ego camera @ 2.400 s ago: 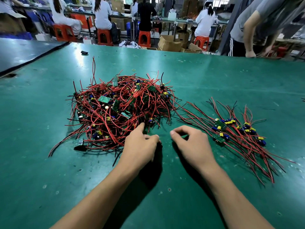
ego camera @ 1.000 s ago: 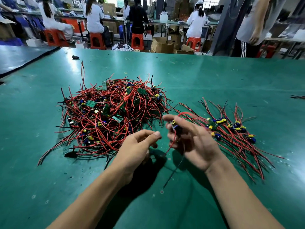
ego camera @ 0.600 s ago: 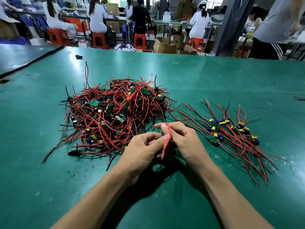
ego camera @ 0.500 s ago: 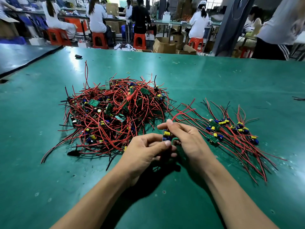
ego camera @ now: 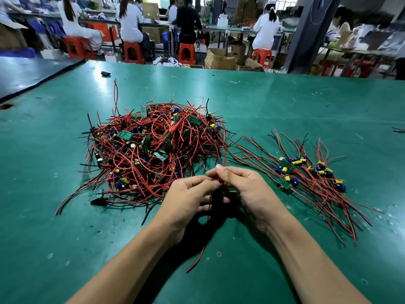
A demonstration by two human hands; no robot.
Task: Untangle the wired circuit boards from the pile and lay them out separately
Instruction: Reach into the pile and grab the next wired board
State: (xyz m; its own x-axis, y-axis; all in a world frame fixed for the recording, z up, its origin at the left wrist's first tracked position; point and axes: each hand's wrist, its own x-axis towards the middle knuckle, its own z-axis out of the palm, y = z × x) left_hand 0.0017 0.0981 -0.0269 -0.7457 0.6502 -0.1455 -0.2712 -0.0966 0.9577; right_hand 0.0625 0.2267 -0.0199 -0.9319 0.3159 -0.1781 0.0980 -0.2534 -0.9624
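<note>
Between pile and near desk edge, centre: left grip [ego camera: 186, 198] and right grip [ego camera: 252, 191], fingertips meeting, both narrow and pinched on one held unit [ego camera: 198, 257]. Board hidden behind the fingers, facing not determinable.

- Held unit: raised off the green desk [ego camera: 285, 102]. Long axis roughly away-and-toward the wearer. Upper lead [ego camera: 224, 156] rising from the right fingertips toward the near-right fringe of the pile; whether free of it or caught, not determinable. Lower red-and-black lead trailing down between the wrists toward the near edge.
- Pile [ego camera: 153, 145]: tangled red and black wires with green boards and yellow and blue components. Position forward and left of the grips, nearer the left one. Bulk unsorted.
- Laid-out group [ego camera: 306, 176]: several boards side by side, leads fanned from far-left to near-right. Position right of the grips, nearer the right one, just apart from the pile's stray wires.

Judged step: freeing the upper lead, then carrying the unit rightward to the laid-out group, a shorter reach for the right grip. Risk: the lead dragging neighbouring wires out of the pile.

Background: seated workers on red stools [ego camera: 186, 53], cardboard boxes.
</note>
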